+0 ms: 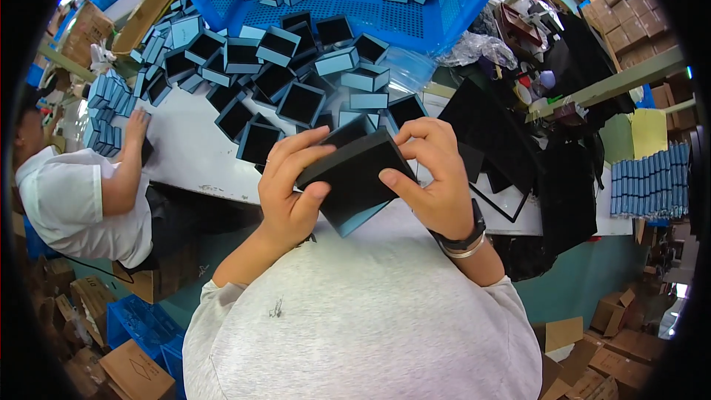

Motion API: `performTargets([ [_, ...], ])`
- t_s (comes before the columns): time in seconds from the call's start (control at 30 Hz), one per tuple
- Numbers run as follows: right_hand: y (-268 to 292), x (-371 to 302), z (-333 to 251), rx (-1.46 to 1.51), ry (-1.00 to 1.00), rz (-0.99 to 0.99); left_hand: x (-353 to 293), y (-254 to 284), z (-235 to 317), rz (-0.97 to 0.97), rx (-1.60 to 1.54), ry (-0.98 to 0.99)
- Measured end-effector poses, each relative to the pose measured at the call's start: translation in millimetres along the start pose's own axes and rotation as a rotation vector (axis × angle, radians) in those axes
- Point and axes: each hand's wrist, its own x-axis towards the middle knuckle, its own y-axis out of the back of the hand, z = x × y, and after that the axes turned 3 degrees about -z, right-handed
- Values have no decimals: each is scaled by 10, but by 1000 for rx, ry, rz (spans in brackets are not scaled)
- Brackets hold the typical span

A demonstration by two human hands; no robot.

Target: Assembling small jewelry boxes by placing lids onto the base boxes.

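In front of my chest, both hands hold a black rectangular slab (359, 170) with a thick edge, tilted over a small light-blue box (361, 219). The box shows past the slab's near edge, and part of its dark inside shows at the far side. My left hand (290, 187) has its fingers along the slab's left end, with the thumb at the near side. On the right end, my right hand (435, 178) presses its thumb on the slab's face and curls its fingers over the far edge. How far the slab sits inside the box is hidden.
Open blue boxes with black insides (300, 102) are heaped on the white table (185, 141). Behind stands a blue plastic crate (318, 16) holding more. Black sheets (492, 122) lie at right, near stacked blue boxes (652, 181). A co-worker (89, 200) sits at left.
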Motion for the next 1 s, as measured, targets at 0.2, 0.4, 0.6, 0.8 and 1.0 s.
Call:
performTargets([
  [0.2,-258,-120,108,84,-74,-32,-56,-42,51,123,70,79],
  [0.4,-445,-204,170,1088,-199,35,-23,-55,52,159,78,-94],
  [0.6,-414,-176,304,799,-479,-125,-133,-131,-40,-86,-162,186],
  [0.8,-507,-274,458,553,-441,-253,-157,-138,-170,-219,-238,682],
  [1.0,-665,-442,713,251,-651,-619,-480,-164,-395,-202,-122,742],
])
